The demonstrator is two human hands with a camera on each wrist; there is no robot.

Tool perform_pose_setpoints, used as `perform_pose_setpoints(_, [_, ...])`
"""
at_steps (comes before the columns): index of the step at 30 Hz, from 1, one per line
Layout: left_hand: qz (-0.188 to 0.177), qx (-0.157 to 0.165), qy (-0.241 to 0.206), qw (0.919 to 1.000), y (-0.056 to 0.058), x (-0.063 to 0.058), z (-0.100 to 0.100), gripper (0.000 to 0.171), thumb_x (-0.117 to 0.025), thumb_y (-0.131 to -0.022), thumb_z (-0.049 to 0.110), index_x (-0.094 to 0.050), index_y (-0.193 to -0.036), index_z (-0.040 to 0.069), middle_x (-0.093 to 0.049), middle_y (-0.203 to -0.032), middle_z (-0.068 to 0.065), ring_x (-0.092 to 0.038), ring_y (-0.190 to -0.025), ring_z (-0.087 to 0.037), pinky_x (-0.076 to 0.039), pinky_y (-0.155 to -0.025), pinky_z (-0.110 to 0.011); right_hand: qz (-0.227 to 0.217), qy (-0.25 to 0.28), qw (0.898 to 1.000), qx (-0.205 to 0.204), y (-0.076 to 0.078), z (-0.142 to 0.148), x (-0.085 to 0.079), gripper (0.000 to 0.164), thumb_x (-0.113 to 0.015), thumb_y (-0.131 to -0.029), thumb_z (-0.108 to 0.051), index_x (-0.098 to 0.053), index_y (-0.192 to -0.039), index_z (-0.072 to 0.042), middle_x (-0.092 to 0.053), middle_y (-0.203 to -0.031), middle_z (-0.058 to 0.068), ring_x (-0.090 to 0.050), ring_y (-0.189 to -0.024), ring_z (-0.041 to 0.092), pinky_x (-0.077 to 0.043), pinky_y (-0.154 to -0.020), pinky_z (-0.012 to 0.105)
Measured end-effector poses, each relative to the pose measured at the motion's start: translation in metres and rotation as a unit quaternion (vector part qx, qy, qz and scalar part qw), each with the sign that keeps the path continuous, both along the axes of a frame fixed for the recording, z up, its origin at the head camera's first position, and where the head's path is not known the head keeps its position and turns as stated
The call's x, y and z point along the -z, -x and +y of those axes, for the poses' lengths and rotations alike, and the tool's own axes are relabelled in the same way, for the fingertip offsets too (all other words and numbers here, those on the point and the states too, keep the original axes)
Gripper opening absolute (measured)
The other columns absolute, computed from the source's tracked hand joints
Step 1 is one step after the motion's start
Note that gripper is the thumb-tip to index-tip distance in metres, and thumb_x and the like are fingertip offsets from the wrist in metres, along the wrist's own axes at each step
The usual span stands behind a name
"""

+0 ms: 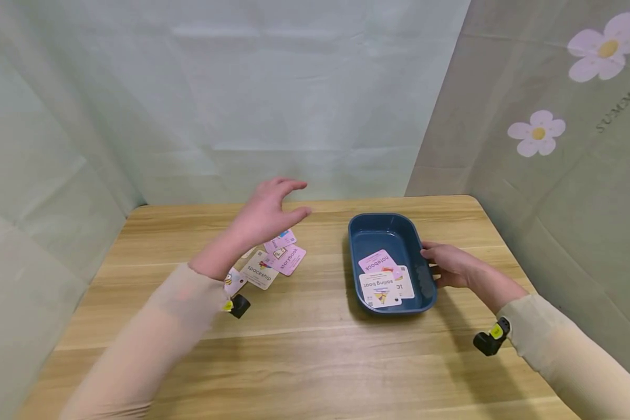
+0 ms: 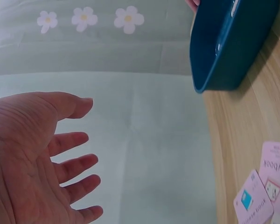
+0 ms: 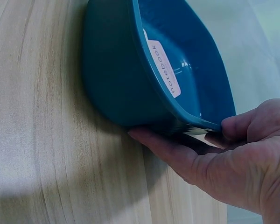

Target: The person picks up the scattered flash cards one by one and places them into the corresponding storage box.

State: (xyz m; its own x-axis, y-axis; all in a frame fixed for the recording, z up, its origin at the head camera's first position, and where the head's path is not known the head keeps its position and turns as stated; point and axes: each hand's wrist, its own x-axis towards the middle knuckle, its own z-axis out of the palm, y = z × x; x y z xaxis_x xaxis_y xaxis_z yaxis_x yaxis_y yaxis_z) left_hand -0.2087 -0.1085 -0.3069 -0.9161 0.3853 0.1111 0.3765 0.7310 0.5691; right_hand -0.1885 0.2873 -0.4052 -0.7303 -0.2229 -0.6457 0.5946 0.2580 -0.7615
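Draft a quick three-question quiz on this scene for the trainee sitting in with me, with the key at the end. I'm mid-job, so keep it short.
1. Which hand is gripping the side of the blue tray?

2. True or false: the left hand is pinching a card.

3. Which of these lies inside the tray?
A) the spaceship card
B) the notebook card
C) the storybook card

Key:
1. The right hand, at the tray's right side in the head view.
2. False; its thumb and fingers are apart, with nothing between them.
3. B; the other two lie outside the tray.
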Motion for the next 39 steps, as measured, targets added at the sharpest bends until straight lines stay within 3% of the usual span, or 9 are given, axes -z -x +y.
perform_pose_setpoints(14, [-0.017,-0.034,0.021,0.9991,0.005,0.014,-0.048,0.064,-0.069,-0.097,0.036,-0.049,-0.151,0.01,-0.042,-0.156,-0.015,-0.032,-0.146,-0.041,-0.029,-0.114,-0.059,0.003,0.0,1.0,-0.006,0.0,0.0,0.001,0.058,-0.024,-0.113,-0.015,0.003,-0.164,-0.008,-0.008,-0.164,0.03,-0.022,-0.144,0.05,-0.033,-0.108,0.069])
perform_pose_setpoints(22, [-0.031,-0.049,0.044,0.9974,0.0,0.018,-0.072,0.065,-0.066,-0.098,0.038,-0.046,-0.152,0.007,-0.041,-0.156,-0.021,-0.031,-0.144,-0.046,-0.027,-0.113,-0.064,0.002,-0.003,1.0,-0.006,0.0,0.0,0.0,0.058,-0.024,-0.113,-0.016,0.002,-0.164,-0.008,-0.009,-0.164,0.029,-0.022,-0.144,0.05,-0.031,-0.108,0.07])
perform_pose_setpoints(39, [-0.063,-0.078,0.096,0.9904,-0.004,0.049,-0.116,0.071,-0.07,-0.095,0.038,-0.045,-0.151,0.001,-0.04,-0.153,-0.03,-0.03,-0.141,-0.054,-0.025,-0.111,-0.069,0.002,-0.006,1.0,-0.008,0.004,-0.001,0.003,0.059,-0.025,-0.113,-0.016,0.003,-0.163,-0.007,-0.008,-0.164,0.031,-0.02,-0.144,0.052,-0.032,-0.107,0.071])
